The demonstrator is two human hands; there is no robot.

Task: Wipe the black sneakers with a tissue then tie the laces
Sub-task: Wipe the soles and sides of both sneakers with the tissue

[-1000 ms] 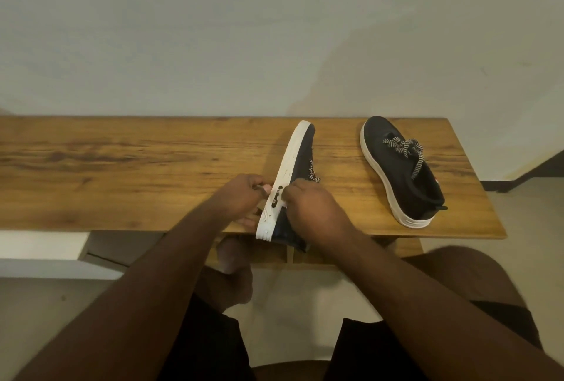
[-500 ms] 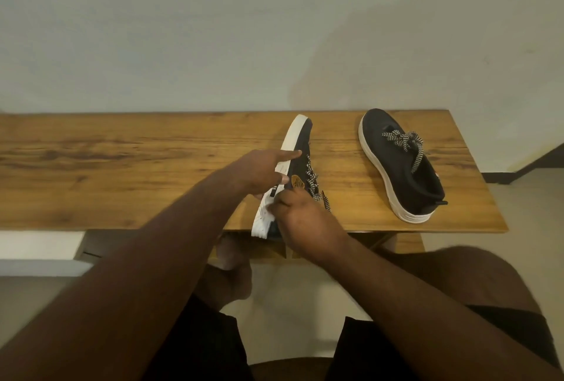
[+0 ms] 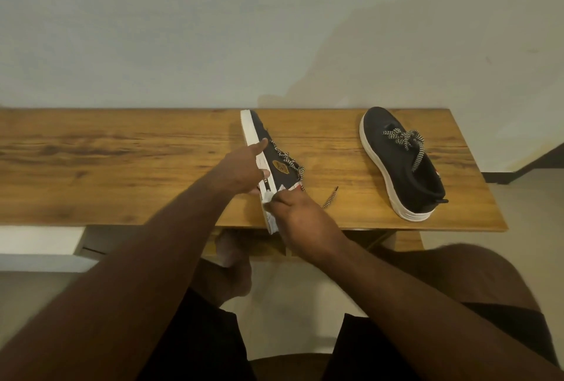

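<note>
Fingers (image 3: 276, 201) of right hand (image 3: 300, 221) pinched white tissue (image 3: 269, 197) against heel sole of tipped sneaker (image 3: 273, 163); left hand (image 3: 244, 171) fingers, extended, steadied its sole. Loose lace (image 3: 329, 197) trailed on worktop (image 3: 122, 166). Second sneaker (image 3: 399, 163), laces bowed, sat upright well apart rightward.

Landmark: the tipped sneaker (image 3: 276, 163) — all places are given from it.
Left arm: bare, reaching up from the lower left toward the sneaker's white sole.
Left hand (image 3: 244, 171): on the sole side, index finger stretched straight along the sole edge toward the toe, thumb against the sole lower down.
Right arm: bare, coming in from the lower right toward the heel.
Right hand (image 3: 300, 221): at the heel end, knuckles up, fingers curled — pinching a white tissue (image 3: 270, 197) against the heel.
</note>
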